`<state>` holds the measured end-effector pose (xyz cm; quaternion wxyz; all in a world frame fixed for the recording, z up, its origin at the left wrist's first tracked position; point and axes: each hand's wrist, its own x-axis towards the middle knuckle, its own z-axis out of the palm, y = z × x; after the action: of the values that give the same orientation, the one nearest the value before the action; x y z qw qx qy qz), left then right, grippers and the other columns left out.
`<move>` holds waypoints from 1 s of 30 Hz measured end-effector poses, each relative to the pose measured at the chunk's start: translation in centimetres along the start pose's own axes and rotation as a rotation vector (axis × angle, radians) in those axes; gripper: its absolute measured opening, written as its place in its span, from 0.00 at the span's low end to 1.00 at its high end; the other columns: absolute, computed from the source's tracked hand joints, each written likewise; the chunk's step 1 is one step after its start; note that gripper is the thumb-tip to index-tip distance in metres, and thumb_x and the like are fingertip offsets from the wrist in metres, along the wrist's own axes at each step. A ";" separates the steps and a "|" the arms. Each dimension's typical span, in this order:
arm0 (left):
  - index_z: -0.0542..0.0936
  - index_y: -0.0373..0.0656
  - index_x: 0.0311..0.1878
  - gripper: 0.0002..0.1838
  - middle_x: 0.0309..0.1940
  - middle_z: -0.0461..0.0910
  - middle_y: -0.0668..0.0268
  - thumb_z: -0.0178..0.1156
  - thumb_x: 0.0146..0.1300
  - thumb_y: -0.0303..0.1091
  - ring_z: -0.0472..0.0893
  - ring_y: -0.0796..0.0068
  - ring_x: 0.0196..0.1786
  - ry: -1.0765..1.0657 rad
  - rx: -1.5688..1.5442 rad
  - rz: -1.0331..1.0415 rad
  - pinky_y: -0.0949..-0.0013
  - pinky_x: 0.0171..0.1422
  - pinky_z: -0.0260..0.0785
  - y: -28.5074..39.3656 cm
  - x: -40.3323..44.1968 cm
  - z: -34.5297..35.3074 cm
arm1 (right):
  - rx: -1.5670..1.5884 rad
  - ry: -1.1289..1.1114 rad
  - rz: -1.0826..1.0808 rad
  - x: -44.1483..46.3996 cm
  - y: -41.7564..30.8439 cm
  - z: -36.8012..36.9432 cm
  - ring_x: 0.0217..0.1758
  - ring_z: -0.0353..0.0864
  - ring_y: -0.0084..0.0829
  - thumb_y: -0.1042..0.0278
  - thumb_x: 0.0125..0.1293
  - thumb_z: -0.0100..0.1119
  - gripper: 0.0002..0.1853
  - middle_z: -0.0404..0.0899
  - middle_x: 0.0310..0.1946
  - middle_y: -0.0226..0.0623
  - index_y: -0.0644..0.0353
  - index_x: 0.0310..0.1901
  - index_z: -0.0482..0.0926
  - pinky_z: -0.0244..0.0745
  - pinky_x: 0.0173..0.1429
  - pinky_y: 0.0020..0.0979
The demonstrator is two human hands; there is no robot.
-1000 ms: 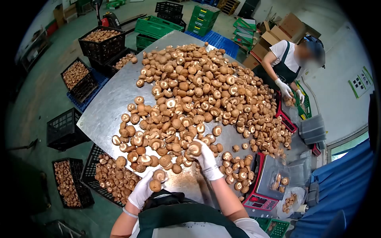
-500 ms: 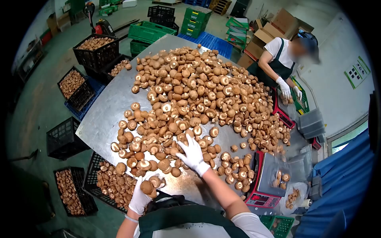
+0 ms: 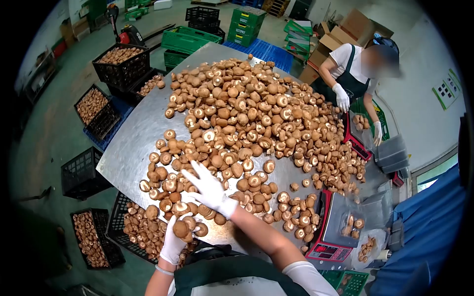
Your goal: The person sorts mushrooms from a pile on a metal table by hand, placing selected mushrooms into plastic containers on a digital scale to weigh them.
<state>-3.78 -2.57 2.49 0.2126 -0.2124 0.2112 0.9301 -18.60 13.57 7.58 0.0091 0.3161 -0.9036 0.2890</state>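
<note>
Brown shiitake mushrooms (image 3: 242, 106) with pale stems lie in a wide heap on the metal table (image 3: 131, 143). Near the table's front edge, my gloved left hand (image 3: 173, 244) is cupped around several mushrooms (image 3: 181, 229), and its fingers are partly hidden behind them. My gloved right hand (image 3: 210, 190) reaches over the near part of the heap with its fingers spread, nothing held in it. Loose mushrooms lie just under and beside its fingertips. Below the table edge, a black crate (image 3: 114, 217) full of mushrooms stands next to my left hand.
At right stands a red scale (image 3: 328, 251) with a clear tray of mushrooms (image 3: 351, 226). Another person (image 3: 345, 74) in white gloves works at a second scale (image 3: 356, 140). Filled black crates (image 3: 121, 71) line the left floor; green crates (image 3: 190, 39) stand behind the table.
My right hand has moved left across the near mushrooms, its fingers now spread. My left hand still holds mushrooms in about the same place. The other person's hands have moved apart.
</note>
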 end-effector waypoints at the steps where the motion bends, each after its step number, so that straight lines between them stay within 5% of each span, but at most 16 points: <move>1: 0.69 0.32 0.59 0.33 0.53 0.76 0.48 0.41 0.70 0.57 0.76 0.55 0.56 0.023 0.009 -0.020 0.59 0.63 0.67 -0.1 0.3 -0.1 | -0.096 -0.078 -0.003 1.0 -0.2 1.1 0.71 0.57 0.55 0.56 0.54 0.67 0.38 0.51 0.72 0.48 0.45 0.68 0.64 0.64 0.67 0.47; 3: 0.69 0.32 0.59 0.33 0.52 0.76 0.49 0.41 0.70 0.56 0.76 0.57 0.56 0.039 0.012 0.002 0.59 0.63 0.68 0.0 -0.2 0.8 | -0.237 -0.188 -0.047 1.0 0.6 3.3 0.72 0.54 0.56 0.56 0.53 0.68 0.37 0.49 0.72 0.46 0.45 0.66 0.65 0.63 0.66 0.52; 6: 0.69 0.33 0.60 0.31 0.52 0.76 0.52 0.41 0.71 0.55 0.76 0.59 0.56 0.062 0.007 0.038 0.60 0.62 0.69 0.4 -1.2 0.3 | -0.174 -0.242 -0.105 -2.6 1.9 3.1 0.69 0.58 0.54 0.56 0.54 0.66 0.34 0.56 0.68 0.46 0.45 0.64 0.68 0.60 0.68 0.48; 8: 0.66 0.40 0.65 0.33 0.60 0.71 0.55 0.42 0.70 0.58 0.74 0.59 0.60 0.081 0.027 0.039 0.55 0.61 0.70 0.0 -1.4 -2.2 | -0.232 -0.301 -0.127 -5.8 2.7 2.1 0.69 0.59 0.53 0.54 0.57 0.63 0.30 0.59 0.67 0.45 0.45 0.62 0.69 0.60 0.68 0.47; 15: 0.66 0.31 0.63 0.36 0.56 0.73 0.52 0.41 0.70 0.59 0.74 0.56 0.59 0.092 -0.105 0.027 0.56 0.66 0.66 0.2 -1.6 -1.7 | -0.298 -0.298 -0.173 -12.1 2.9 -2.6 0.66 0.65 0.51 0.57 0.62 0.55 0.27 0.65 0.65 0.45 0.37 0.65 0.68 0.61 0.67 0.50; 16: 0.67 0.28 0.60 0.36 0.52 0.75 0.50 0.41 0.71 0.58 0.76 0.56 0.56 0.113 -0.117 0.029 0.57 0.65 0.68 0.3 -1.5 -1.6 | -0.247 -0.258 -0.158 -12.5 2.9 -3.2 0.66 0.65 0.52 0.56 0.60 0.59 0.20 0.66 0.64 0.44 0.43 0.55 0.77 0.63 0.64 0.52; 19: 0.69 0.30 0.59 0.33 0.53 0.75 0.49 0.42 0.71 0.55 0.76 0.53 0.57 0.103 -0.126 0.024 0.55 0.65 0.68 0.7 -1.4 -1.5 | -0.060 -0.146 -0.055 -12.0 3.7 -3.9 0.60 0.72 0.49 0.55 0.56 0.66 0.12 0.76 0.55 0.41 0.55 0.29 0.79 0.71 0.57 0.45; 23: 0.69 0.31 0.59 0.31 0.54 0.75 0.49 0.43 0.70 0.53 0.75 0.53 0.58 0.103 -0.116 0.049 0.56 0.66 0.67 0.4 -1.5 -1.5 | 0.134 0.069 0.177 -9.2 3.3 -4.8 0.43 0.81 0.38 0.63 0.60 0.62 0.09 0.83 0.37 0.37 0.57 0.38 0.83 0.77 0.46 0.34; 28: 0.68 0.30 0.61 0.31 0.56 0.74 0.49 0.44 0.69 0.51 0.75 0.54 0.59 0.084 -0.086 0.071 0.57 0.67 0.67 0.3 -2.3 -0.9 | 0.072 0.216 0.162 -5.7 2.9 -1.8 0.48 0.79 0.40 0.62 0.56 0.67 0.20 0.80 0.46 0.40 0.59 0.49 0.78 0.75 0.52 0.33; 30: 0.67 0.29 0.61 0.32 0.58 0.73 0.49 0.45 0.68 0.50 0.74 0.54 0.60 0.051 -0.025 0.079 0.57 0.68 0.65 0.4 -2.7 -1.0 | -0.137 0.034 0.153 -4.9 2.9 -0.5 0.51 0.77 0.41 0.57 0.50 0.71 0.32 0.75 0.49 0.38 0.55 0.57 0.72 0.74 0.53 0.36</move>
<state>-1.41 -4.22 3.09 0.1677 -0.2301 0.2129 0.9347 -16.38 18.44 5.50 0.0242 0.2400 -0.9424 0.2318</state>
